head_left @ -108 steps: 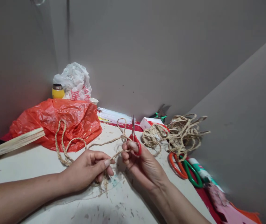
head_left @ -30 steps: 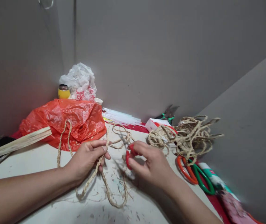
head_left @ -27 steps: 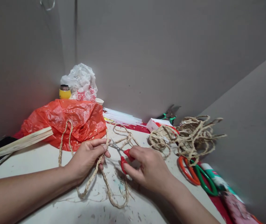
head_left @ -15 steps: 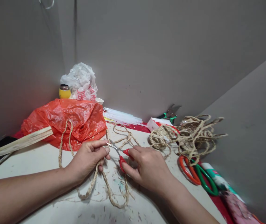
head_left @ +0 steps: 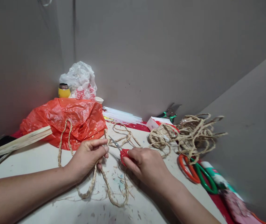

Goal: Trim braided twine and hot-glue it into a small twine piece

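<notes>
My left hand point(head_left: 89, 157) pinches a braided straw cord point(head_left: 107, 189) between thumb and fingers. The cord hangs in loops below the hand and runs up over the red plastic bag at the left. In my right hand point(head_left: 148, 165) is a small pair of scissors point(head_left: 124, 154) with red handles, gripped by the thumb and fingers. Its blades look closed and point at the cord just beside my left fingertips. Whether they touch the cord I cannot tell.
A crumpled red plastic bag point(head_left: 77, 112) lies at the back left, near a bundle of pale strips point(head_left: 18, 143). Tangled cord point(head_left: 198, 133) lies at the right, by orange-handled point(head_left: 187, 169) and green-handled point(head_left: 206, 179) tools. White sticks point(head_left: 123, 115) lie behind. Fibre scraps dot the white tabletop point(head_left: 144, 199).
The scissors have gone from spread to closed, with the red handles brought together in my right hand. My left hand keeps its pinch on the cord.
</notes>
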Demonstrator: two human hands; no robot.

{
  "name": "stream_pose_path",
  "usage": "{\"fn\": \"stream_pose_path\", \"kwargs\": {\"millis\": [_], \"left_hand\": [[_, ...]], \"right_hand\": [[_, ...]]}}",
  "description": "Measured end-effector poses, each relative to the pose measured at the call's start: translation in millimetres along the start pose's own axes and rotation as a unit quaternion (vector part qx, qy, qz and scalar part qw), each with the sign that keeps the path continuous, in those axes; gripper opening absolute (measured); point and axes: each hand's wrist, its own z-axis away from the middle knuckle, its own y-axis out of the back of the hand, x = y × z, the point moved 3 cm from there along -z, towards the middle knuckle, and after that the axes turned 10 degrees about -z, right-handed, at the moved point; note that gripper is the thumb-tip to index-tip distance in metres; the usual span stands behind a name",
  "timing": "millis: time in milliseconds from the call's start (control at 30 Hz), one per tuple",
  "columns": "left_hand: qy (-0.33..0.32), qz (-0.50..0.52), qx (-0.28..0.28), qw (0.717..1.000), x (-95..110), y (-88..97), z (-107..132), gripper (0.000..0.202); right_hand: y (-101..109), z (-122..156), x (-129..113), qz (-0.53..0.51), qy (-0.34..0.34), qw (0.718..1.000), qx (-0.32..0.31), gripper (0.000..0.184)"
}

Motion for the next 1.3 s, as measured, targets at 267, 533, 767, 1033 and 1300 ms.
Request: {"fn": "stream_pose_path", "kwargs": {"millis": [267,533,767,1033,1300], "left_hand": [[-0.012,0.020,-0.021,1.000,-0.5,-1.6,1.0,0.051],[-0.008,0.030,-0.051,0.998,0.7,-2.9,2.0,0.047],[0.007,0.051,-0.204,0.978,-4.0,-12.5,7.3,0.031],[0.066,0.054,-0.259,0.962,-4.2,-16.8,13.8,0.029],[0.050,0.052,-0.243,0.967,-2.1,-14.9,12.8,0.025]], "right_hand": [[-1.1,-0.5,1.0,-0.046,0.005,0.998,0.045,0.025],[-2.4,-1.4,6.1,-0.126,-0.008,0.990,0.060,0.031],[-10.4,-3.4,-7.0,-0.639,-0.178,0.747,0.055,0.026],[-11.4,-3.2,-11.2,-0.728,-0.210,0.647,0.086,0.024],[-3.4,-3.3,2.6,-0.688,-0.185,0.676,0.189,0.019]]}}
